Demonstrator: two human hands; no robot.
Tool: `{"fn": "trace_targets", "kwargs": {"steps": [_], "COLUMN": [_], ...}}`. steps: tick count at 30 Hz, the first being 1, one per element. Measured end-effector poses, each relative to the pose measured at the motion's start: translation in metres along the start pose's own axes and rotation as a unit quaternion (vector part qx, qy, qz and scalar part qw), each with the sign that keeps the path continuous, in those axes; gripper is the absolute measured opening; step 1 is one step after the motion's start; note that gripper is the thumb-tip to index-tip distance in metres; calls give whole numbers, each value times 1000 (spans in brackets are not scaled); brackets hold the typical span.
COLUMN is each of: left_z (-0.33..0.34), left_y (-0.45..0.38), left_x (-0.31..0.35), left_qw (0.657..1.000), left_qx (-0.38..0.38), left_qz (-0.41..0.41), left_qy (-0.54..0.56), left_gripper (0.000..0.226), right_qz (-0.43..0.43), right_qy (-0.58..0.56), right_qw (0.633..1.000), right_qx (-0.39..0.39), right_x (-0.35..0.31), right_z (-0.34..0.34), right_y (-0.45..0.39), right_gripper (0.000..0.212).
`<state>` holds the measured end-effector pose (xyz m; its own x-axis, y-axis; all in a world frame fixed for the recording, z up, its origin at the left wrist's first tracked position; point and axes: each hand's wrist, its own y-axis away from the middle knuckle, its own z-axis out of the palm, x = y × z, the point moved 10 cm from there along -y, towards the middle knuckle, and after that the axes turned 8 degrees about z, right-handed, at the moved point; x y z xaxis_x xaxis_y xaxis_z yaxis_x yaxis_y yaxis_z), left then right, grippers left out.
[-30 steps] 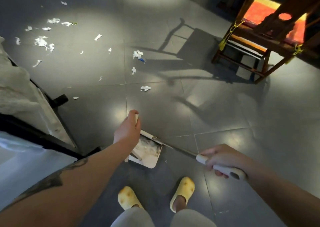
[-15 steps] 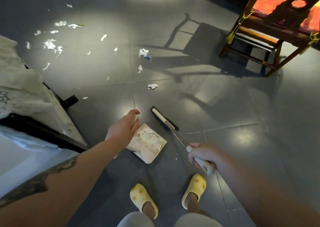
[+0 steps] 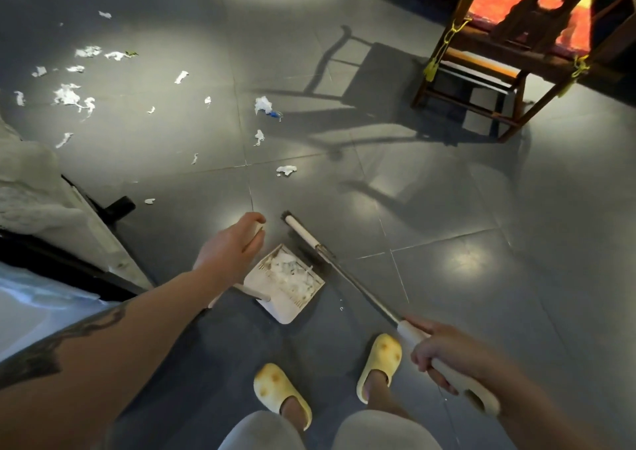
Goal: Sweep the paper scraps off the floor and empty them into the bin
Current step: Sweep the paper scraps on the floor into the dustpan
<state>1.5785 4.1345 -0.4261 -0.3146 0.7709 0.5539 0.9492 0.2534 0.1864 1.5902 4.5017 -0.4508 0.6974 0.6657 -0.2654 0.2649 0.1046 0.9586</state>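
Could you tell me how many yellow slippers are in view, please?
2: the left slipper on the person's left foot and the right slipper on the right foot, both on the floor behind the dustpan.

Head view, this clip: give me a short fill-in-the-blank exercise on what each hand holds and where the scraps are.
1. The right hand grips the handle of the ____.
2. The left hand holds the handle of the white ____, which already contains scraps.
3. Loose paper scraps lie on the grey ____.

Missing words: broom; dustpan; floor
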Motion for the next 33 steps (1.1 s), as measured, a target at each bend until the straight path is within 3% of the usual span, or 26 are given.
{"fn": "trace_targets", "kwargs": {"steps": [4, 8, 13, 16, 22, 26, 30, 33], "left_z": [-10, 0, 26, 30, 36, 41, 48, 49], "left_y": [6, 26, 51, 57, 56, 63, 75, 88], "left_x": [-1, 11, 10, 5, 11, 11, 14, 16], "left_qw": [998, 984, 980, 987, 987, 990, 993, 996], "left_qx": [-32, -95, -113, -92, -74, -65, -52, -39], "left_qz": [56, 130, 139, 118, 113, 99, 88, 69], "left_qy": [1, -72, -83, -58, -84, -74, -51, -40], "left_gripper": [18, 22, 25, 22, 19, 18, 18, 18], "right_qz": [-16, -2, 46, 58, 55, 33, -11, -16], "right_qy": [-52, -118, -192, -171, -296, -208, -79, -18], "right_qw": [997, 988, 978, 983, 949, 976, 996, 999], "right_qx": [59, 95, 63, 21, -94, -61, 41, 39], "right_x": [29, 66, 104, 114, 97, 94, 90, 88], "right_z": [0, 5, 37, 66, 92, 75, 64, 73], "right_y": [9, 8, -3, -6, 16, 31, 33, 14], "right_gripper": [51, 34, 21, 44, 35, 46, 57, 77]}}
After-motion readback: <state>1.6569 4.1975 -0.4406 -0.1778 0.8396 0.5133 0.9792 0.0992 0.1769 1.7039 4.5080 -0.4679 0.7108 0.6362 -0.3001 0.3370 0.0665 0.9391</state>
